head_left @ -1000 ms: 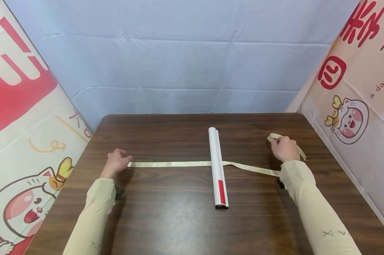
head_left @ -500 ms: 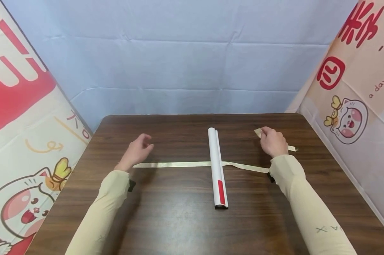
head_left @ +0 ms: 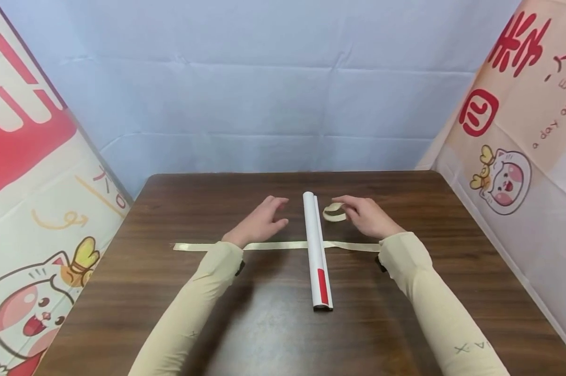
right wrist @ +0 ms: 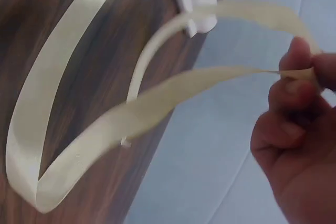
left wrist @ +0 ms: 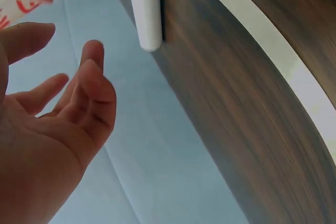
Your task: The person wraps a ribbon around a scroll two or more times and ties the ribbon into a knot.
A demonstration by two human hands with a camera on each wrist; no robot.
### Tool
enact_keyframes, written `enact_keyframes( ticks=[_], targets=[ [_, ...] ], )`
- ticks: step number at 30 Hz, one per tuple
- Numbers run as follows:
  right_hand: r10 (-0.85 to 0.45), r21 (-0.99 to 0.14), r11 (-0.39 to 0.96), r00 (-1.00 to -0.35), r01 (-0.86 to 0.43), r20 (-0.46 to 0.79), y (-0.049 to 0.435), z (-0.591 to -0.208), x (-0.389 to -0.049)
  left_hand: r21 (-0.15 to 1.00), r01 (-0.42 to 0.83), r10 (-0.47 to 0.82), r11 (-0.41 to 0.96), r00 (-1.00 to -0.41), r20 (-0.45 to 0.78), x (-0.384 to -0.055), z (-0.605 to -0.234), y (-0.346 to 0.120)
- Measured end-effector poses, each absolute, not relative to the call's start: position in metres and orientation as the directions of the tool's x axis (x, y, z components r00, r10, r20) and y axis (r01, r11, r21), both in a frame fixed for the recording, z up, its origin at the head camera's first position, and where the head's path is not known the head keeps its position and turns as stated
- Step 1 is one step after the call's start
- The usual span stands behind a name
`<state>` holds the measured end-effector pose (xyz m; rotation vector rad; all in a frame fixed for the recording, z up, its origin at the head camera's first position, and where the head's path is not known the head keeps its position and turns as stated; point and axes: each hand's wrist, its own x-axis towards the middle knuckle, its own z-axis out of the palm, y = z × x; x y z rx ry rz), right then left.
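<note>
A white rolled-up paper tube (head_left: 313, 245) with a red patch near its front end lies lengthwise on the table. Beneath it runs a cream ribbon (head_left: 275, 245), stretched out to the left and right. My right hand (head_left: 369, 216) pinches the ribbon between thumb and fingers, just right of the roll. In the right wrist view the ribbon (right wrist: 147, 103) loops from the fingertips down to the table. Left of the roll, my left hand (head_left: 259, 222) hovers above the ribbon. Its fingers are loosely bent and hold nothing, as the left wrist view of the hand (left wrist: 68, 114) shows.
The dark wooden table (head_left: 264, 334) ends at a pale blue cloth backdrop (head_left: 264, 104). Printed cloth panels with cartoon figures stand at the left (head_left: 29, 219) and right (head_left: 522, 156). The ribbon's left end lies on the table beyond the left wrist.
My left hand has left the ribbon's left end and moved right toward the roll. My right hand has carried the pinched ribbon leftward, close to the roll. The roll stays in place.
</note>
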<state>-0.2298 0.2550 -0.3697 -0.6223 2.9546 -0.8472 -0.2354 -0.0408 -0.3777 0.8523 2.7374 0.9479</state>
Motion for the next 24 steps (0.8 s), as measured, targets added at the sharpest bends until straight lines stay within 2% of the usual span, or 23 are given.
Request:
enact_keyframes(
  ticks=[6,16,24],
  targets=[
    [-0.462,-0.571,0.693,-0.879,-0.44,0.116,0.236,-0.362,-0.223,0.642,0.433,0.561,0.633,-0.828,0.005,-0.232,-0.381,-0.015],
    [-0.562,-0.641,0.582,-0.817,-0.5,0.128,0.223,-0.354,-0.215,0.726,0.431,0.64,0.536,-0.768,-0.016,-0.234,-0.383,0.002],
    [-0.533,-0.66,0.6,-0.841,-0.452,0.092,0.228,-0.354,-0.212,0.824,0.328,0.66,0.463,-0.748,-0.073,-0.235,-0.381,-0.01]
  ],
)
